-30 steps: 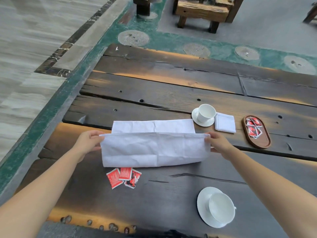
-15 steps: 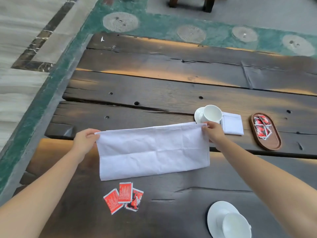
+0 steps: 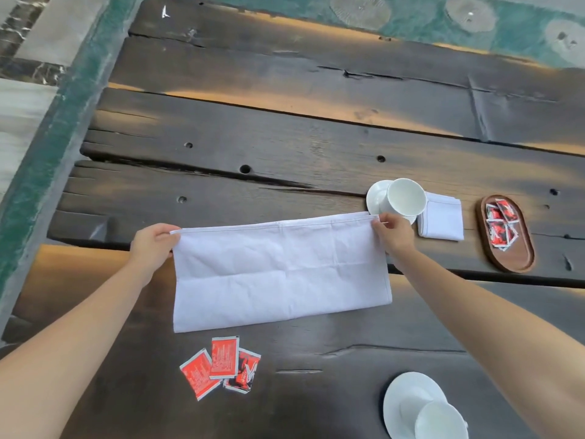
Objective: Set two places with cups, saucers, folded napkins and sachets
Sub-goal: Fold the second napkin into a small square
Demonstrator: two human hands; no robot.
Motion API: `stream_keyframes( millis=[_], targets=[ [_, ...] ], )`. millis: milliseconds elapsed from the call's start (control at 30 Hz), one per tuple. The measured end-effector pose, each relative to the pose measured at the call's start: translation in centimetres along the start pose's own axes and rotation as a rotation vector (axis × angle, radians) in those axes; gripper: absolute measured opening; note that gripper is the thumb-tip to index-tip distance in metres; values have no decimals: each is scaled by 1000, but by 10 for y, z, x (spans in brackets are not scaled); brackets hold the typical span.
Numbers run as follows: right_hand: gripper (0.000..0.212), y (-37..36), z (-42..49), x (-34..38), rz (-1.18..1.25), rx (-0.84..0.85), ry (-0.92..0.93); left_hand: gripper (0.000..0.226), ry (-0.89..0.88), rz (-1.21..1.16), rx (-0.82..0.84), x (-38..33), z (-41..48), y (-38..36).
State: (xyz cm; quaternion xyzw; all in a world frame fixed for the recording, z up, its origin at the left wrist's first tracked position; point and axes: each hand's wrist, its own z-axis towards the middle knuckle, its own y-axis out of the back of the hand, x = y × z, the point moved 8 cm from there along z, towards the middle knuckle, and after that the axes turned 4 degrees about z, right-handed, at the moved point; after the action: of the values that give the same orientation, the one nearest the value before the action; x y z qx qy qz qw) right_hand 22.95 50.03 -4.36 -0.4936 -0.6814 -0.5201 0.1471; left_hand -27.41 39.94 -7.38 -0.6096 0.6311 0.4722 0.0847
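Note:
A white napkin [image 3: 278, 274] lies folded in half lengthwise on the dark wooden table [image 3: 285, 147]. My left hand [image 3: 152, 245] pinches its far left corner and my right hand [image 3: 394, 232] pinches its far right corner. Three red sachets [image 3: 221, 365] lie just in front of the napkin. Beyond my right hand a white cup [image 3: 405, 198] stands on a saucer [image 3: 375, 198], with a folded napkin [image 3: 441, 221] beside it. A second cup [image 3: 440, 421] on a saucer [image 3: 408, 397] sits at the near right.
A brown oval wooden tray [image 3: 519, 258] with several red sachets [image 3: 501, 226] lies at the right. The table's left edge drops to a green-bordered floor [image 3: 47, 128]. Gaps and holes run across the planks.
The napkin's near layer has been carried over the far layer, so the edges now meet at the far side. Both hands moved away from me with it.

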Motion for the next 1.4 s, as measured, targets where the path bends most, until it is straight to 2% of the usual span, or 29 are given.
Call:
stream_keyframes(
  millis=[100, 367, 667, 767, 833, 900, 967, 1067, 1133, 1267, 1333, 1400],
  targets=[
    [11, 1, 5, -2, -24, -68, -1, 14, 19, 7, -6, 1, 3, -3],
    [21, -2, 12, 2, -51, -131, -8, 13, 38, 50, -32, 5, 9, -4],
    [19, -8, 10, 1, 2, -116, 0, 14, -22, 188, -73, 1, 10, -6],
    [19, -12, 1, -1, 50, -90, 10, 26, -75, 236, -124, -3, 2, -5],
    [30, -13, -10, 1, 45, -76, 62, 36, -166, 296, -204, -14, -12, -3],
    [40, -15, -28, 11, -151, -72, 229, 44, -321, 432, -255, -29, -36, -10],
    [42, -31, -54, 24, -376, 47, 468, 50, -528, 566, -140, -40, -67, -38],
    [45, -80, -108, 22, -556, 484, 701, 64, -754, 790, 185, -35, -111, -100],
    [43, -107, -143, 13, -669, 676, 798, 70, -785, 910, 285, -27, -125, -130],
    [34, -143, -196, -2, -826, 843, 1044, 74, -814, 1114, 361, -19, -132, -165],
    [25, -147, -200, -12, -901, 892, 1032, 74, -829, 1170, 388, -12, -130, -168],
    [17, -136, -182, -21, -889, 874, 857, 74, -838, 1169, 398, -3, -126, -160]
  ],
)
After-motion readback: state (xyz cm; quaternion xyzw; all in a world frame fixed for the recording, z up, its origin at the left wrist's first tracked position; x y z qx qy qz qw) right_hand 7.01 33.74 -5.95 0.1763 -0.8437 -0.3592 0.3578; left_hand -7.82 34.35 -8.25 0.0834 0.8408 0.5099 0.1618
